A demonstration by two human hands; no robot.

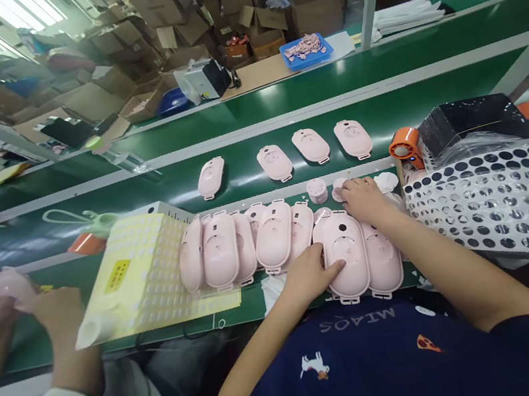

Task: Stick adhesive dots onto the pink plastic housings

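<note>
My left hand [310, 275] grips the left edge of a pale pink oval shell [348, 255], its thumb lying on the shell's face. A second pink shell [384, 262] lies partly beneath it on the right. Beyond the shells, my right hand [363, 198] has its fingertips on a small round pink piece [339, 190]. A stack of similar round pieces [317, 190] stands just left of those fingers. More pink shells [220, 249] lean in an overlapping row left of my left hand.
Four pink shells [275, 163] lie on the green belt [248, 190] ahead. A dotted sheet [499, 206], black box [475, 122] and orange device [405, 146] are at the right. At the left are a yellow perforated sheet [140, 273] and a co-worker's hands [60, 310].
</note>
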